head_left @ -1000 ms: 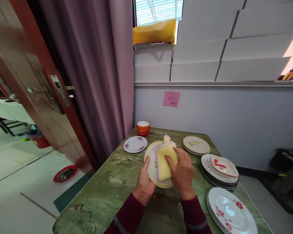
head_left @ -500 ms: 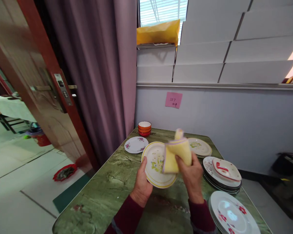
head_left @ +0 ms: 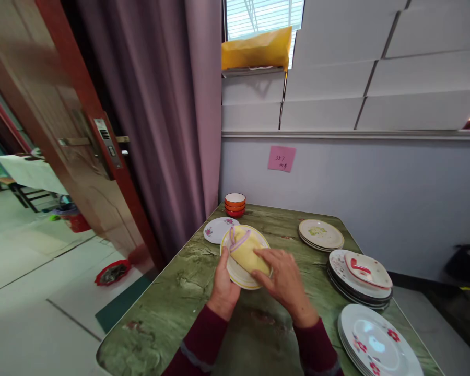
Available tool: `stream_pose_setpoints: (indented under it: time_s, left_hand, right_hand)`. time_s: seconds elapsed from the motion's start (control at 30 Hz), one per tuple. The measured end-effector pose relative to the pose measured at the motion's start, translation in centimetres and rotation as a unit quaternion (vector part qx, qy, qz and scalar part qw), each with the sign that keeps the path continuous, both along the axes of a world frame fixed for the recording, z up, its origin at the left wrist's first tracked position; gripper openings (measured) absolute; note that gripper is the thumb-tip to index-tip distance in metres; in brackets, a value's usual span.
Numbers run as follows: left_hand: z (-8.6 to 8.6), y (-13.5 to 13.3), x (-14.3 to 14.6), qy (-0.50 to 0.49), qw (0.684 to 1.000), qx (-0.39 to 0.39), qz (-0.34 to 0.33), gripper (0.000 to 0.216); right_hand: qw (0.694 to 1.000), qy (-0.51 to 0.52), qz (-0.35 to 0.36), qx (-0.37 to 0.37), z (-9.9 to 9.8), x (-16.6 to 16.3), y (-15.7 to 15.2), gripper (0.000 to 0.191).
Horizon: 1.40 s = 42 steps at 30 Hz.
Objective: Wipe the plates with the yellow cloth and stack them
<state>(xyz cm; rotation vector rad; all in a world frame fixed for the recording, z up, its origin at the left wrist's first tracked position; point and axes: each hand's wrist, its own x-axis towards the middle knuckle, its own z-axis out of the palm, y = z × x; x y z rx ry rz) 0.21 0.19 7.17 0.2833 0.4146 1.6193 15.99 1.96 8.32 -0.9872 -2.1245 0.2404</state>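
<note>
One round cream ceramic plate with yellow lines at its rim (head_left: 236,270), seen from the head camera, is held tilted over a green marble-patterned table (head_left: 172,308). The person's left hand (head_left: 224,286) grasps its near left edge, thumb on the rim. The right hand (head_left: 282,277) rests fingers and thumb on a folded yellow cloth with lilac edging (head_left: 248,255), which lies across the plate's face; whether it pinches the fabric or only presses it cannot be told.

Wiping of this plate appears under way rather than finished, with cloth covering much of its middle. At far left sit a white plate with pink flowers (head_left: 214,230) and a stack of orange-red bowls (head_left: 235,206). Down the right side, far to near, stand a stack of cream plates (head_left: 321,233), a stack of mixed round plates (head_left: 338,265) topped by a white dish with a red mark (head_left: 376,275), and a stack of white plates with red flowers (head_left: 372,334). Which of these have been wiped cannot be told.
</note>
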Motion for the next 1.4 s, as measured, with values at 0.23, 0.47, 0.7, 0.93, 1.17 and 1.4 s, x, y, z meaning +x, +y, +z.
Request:
stream_pose_setpoints:
  time_s: [0.23,0.47,0.7,0.93,1.17,1.4]
  left_hand:
    - [0.2,-0.2,0.3,-0.015,1.000,-0.014,0.000,0.047]
    - [0.6,-0.8,1.0,0.034,0.998,-0.056,-0.020,0.053]
    - [1.1,-1.3,0.7,-0.013,0.988,0.030,-0.151,0.052]
    - [1.4,-0.2,0.0,-0.033,0.998,0.061,0.009,0.057]
    - [1.2,-0.5,0.1,-0.026,0.998,0.037,0.040,0.054]
    - [-0.8,-0.1,0.0,-0.026,0.998,0.052,0.000,0.056]
  right_hand:
    - [0.995,0.046,0.085,-0.001,-2.2,-0.2,1.0,0.044]
    - [0.994,0.036,0.046,0.095,-1.1,-2.9,-0.7,0.054]
    - [0.974,0.006,-0.213,0.082,-0.7,-1.0,0.0,0.049]
    - [0.980,-0.061,-0.187,-0.032,0.3,-0.2,-1.0,0.044]
    - [0.997,0.039,-0.047,-0.050,1.1,-0.4,-1.5,0.062]
    - [0.987,0.087,-0.115,-0.065,0.3,0.5,0.0,0.061]
